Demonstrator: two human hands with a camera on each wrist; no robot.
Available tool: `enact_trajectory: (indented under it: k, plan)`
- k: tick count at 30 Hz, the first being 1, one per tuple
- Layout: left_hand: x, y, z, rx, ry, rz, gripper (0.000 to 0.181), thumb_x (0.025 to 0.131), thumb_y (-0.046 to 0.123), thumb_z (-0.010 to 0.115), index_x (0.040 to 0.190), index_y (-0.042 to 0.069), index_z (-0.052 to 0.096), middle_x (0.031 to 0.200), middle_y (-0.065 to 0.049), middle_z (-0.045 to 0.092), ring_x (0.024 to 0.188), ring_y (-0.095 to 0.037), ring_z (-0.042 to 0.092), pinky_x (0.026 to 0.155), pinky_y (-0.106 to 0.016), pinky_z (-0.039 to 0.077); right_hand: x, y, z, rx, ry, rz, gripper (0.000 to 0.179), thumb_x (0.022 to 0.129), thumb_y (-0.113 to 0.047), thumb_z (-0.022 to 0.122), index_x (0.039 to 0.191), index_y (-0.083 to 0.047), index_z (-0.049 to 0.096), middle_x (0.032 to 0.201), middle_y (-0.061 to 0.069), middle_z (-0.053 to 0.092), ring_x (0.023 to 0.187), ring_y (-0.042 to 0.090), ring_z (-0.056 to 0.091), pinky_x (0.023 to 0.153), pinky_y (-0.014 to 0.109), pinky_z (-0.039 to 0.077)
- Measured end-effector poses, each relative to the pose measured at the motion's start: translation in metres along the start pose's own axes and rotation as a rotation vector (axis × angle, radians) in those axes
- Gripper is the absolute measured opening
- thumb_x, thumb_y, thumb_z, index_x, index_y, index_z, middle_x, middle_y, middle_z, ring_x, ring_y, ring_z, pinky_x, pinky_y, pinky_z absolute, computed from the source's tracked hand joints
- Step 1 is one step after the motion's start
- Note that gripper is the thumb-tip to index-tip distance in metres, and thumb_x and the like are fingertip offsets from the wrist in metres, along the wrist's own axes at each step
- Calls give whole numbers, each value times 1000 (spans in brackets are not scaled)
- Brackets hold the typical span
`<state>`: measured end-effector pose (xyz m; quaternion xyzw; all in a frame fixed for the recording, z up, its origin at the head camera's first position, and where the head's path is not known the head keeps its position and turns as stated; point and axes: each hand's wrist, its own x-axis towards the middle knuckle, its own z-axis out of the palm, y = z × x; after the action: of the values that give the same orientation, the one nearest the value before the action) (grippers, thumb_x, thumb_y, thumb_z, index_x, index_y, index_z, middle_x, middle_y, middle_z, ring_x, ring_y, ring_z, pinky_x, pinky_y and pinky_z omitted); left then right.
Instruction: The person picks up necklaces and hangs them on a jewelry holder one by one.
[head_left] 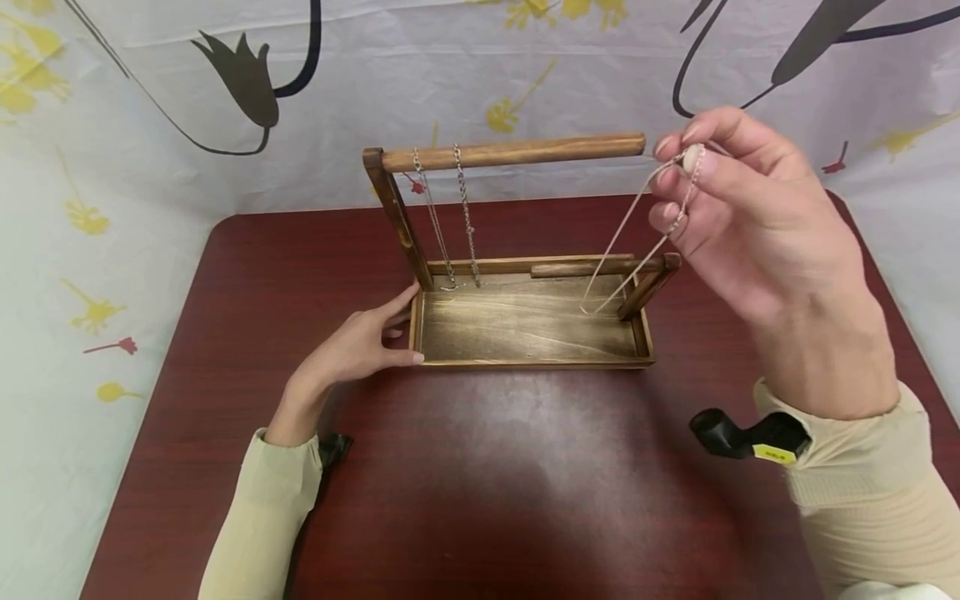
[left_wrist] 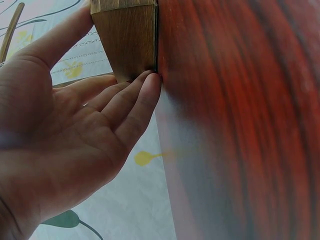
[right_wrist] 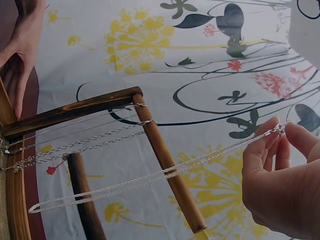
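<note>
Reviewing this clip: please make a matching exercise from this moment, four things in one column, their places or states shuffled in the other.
1. Left hand
2. Right hand
3. Two chains
4. Table

A. Draped over the wooden bar
B. Dark red, beneath the tray
C. Pinching a third chain
D. Touching the tray's left end

Pairs: 1-D, 2-C, 3-A, 4-B

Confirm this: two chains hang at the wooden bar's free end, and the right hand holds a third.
Not quite: the two chains hang near the wooden bar's post end, as the head view shows; the right hand does hold a third chain.
</note>
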<state>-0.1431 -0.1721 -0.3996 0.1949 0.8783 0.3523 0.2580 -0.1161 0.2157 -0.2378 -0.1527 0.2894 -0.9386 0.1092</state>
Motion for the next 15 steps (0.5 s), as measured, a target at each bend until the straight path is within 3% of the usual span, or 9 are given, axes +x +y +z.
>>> enact_trajectory:
  k: [4, 15]
  plan:
    - [0, 0, 0, -5, 0, -5, 101, 85, 31, 81, 160, 32, 13, 151, -13, 45, 122, -30, 59, 102, -47, 46, 3, -4, 0, 11, 0, -13, 17, 97, 19, 41, 99, 17, 58, 100, 29, 65, 80, 35, 64, 64, 38, 50]
    - [0, -1, 1, -6, 8, -8, 102, 84, 29, 82, 160, 32, 14, 149, -13, 46, 121, -30, 60, 102, -47, 46, 10, -25, -2, -78, 102, -141, 12, 95, 20, 43, 96, 19, 55, 97, 31, 62, 76, 36, 61, 57, 37, 48]
